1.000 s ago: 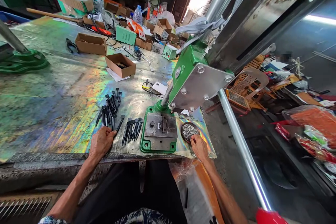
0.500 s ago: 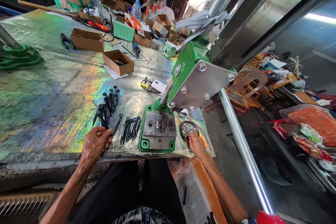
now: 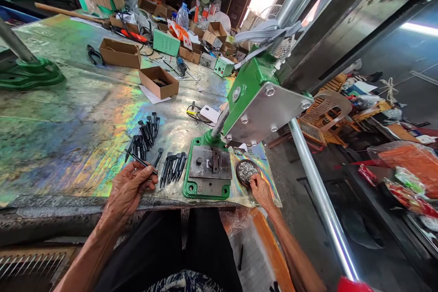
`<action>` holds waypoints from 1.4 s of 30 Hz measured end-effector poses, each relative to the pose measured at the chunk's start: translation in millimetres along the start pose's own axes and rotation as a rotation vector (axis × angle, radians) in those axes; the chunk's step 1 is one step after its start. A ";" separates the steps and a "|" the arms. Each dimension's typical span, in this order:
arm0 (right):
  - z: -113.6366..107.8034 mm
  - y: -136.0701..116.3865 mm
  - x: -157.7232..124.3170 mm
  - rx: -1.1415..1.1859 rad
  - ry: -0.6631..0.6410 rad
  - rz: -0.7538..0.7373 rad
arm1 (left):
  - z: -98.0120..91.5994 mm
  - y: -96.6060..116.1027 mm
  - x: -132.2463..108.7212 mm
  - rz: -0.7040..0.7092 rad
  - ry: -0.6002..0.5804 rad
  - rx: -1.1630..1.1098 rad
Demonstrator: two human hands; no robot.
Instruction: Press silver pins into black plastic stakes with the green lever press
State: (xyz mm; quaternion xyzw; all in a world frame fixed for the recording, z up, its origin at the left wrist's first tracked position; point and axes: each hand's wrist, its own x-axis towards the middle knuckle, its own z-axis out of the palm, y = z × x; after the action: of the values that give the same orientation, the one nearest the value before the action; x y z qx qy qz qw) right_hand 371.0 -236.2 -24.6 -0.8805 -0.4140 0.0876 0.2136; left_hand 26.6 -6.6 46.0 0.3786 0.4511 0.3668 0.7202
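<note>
My left hand (image 3: 129, 188) is closed on a thin black rod-shaped part (image 3: 141, 161), lifted just above the bench near its front edge. Beside it lie two groups of the same black parts, one pile (image 3: 145, 134) and one fanned row (image 3: 173, 167). My right hand (image 3: 260, 190) rests at the near rim of a small round dish of tiny shiny metal pieces (image 3: 247, 171), fingertips pinched together at the pieces. Between my hands stands a green hand press (image 3: 255, 100) with a grey die plate (image 3: 211, 169) on its green base.
The press's long steel lever (image 3: 318, 191) with a red grip runs down to the right. Open cardboard boxes (image 3: 158, 82), green devices, pliers and a water bottle crowd the far bench. Another green press base (image 3: 29, 75) stands at the left. Plastic chairs sit at the right.
My left hand went from lying on the bench by the black parts to lifting one of them in its fingers. My right hand stayed at the dish.
</note>
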 end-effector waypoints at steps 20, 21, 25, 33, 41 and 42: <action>-19.4 -48.7 -15.6 0.437 -0.010 0.128 | 62.0 0.3 -38.2 -0.072 -0.308 -0.135; -21.7 -60.2 -19.1 0.490 -0.052 0.125 | 66.3 0.0 -39.7 -0.079 -0.328 -0.150; -29.5 -116.3 -36.7 0.729 -0.261 0.076 | 80.4 -2.7 -43.4 -0.141 -0.390 -0.239; -45.1 -198.9 -53.3 1.022 -0.575 -0.026 | 90.4 -8.3 -46.5 -0.260 -0.448 -0.368; -46.2 -208.9 -51.7 1.058 -0.620 -0.019 | 90.3 -10.6 -47.2 -0.320 -0.485 -0.414; -46.6 -209.1 -51.5 1.055 -0.623 -0.006 | 89.9 -11.5 -47.2 -0.315 -0.490 -0.414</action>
State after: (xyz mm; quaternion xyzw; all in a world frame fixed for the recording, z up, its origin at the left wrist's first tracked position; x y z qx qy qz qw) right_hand 208.7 -171.5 109.8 -0.5878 -0.3605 0.5336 0.4897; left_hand 96.8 -72.0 81.0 0.2270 0.2339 0.2332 0.9162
